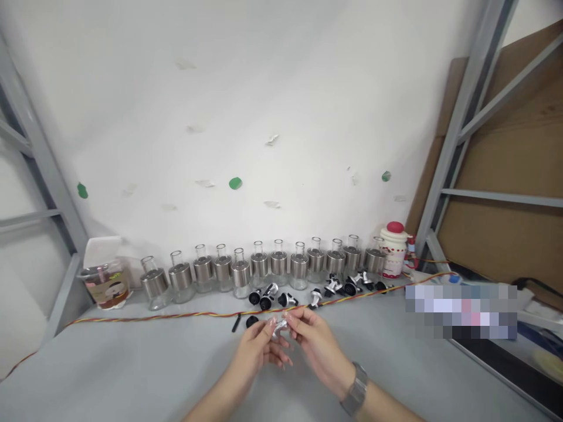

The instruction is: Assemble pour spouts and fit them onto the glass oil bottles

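**Both hands pinch one small spout part above the grey table**

Your grey table point(132, 363) fills the lower half of the view, with the white wall point(246, 117) rising behind it from nine o'clock round to two. Grey shelf frames stand at either side, and brown cardboard point(505, 164) leans at three o'clock.

Along the wall at twelve o'clock from your hands runs a row of glass bottles point(259, 269) with steel collars, all upright and nearly shoulder to shoulder. A plastic cup point(105, 281) sits at the row's ten o'clock end, and a white jar with a red lid point(394, 249) at its two o'clock end. A red-and-yellow twisted cable point(176, 315) crosses the table just in front of the bottles.

Between cable and bottles lie loose black-and-silver pourer caps point(338, 287) (some upright, some tipped over). A black stopper point(251, 320) lies at eleven o'clock from your left hand, just beside it.

Your left hand point(257, 349) and right hand point(319, 343) meet at the centre, fingers curled and closed around a small silvery pourer piece point(278, 327), held between the fingertips of both, above the table. A metal watch point(355, 390) sits on your right wrist.
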`<state>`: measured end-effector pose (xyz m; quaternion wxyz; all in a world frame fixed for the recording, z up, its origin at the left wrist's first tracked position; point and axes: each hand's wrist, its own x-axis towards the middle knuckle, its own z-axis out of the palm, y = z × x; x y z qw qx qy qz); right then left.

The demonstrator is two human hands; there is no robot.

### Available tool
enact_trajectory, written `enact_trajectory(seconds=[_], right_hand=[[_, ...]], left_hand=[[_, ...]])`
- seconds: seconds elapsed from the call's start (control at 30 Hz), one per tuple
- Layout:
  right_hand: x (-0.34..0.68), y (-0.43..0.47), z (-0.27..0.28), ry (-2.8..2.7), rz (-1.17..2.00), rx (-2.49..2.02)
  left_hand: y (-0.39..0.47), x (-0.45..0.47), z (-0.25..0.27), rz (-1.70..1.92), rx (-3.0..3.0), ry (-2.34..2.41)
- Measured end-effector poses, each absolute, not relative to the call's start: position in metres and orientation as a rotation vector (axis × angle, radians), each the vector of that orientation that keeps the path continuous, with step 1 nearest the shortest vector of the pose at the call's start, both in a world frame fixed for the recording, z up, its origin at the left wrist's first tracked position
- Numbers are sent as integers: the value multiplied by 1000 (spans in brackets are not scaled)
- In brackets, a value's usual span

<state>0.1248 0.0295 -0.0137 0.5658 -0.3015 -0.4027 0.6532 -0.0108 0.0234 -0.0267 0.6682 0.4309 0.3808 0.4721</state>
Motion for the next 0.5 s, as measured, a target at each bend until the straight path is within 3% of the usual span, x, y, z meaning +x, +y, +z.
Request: enact_trajectory(seconds=[0.3, 0.5], right_hand=[[126, 25, -15, -1301, 1158, -898], [123, 23, -19, -1433, 1130, -911]], left_hand=[[19, -9, -14, 1172, 951, 872], [24, -13, -23, 1080, 1279, 1008]])
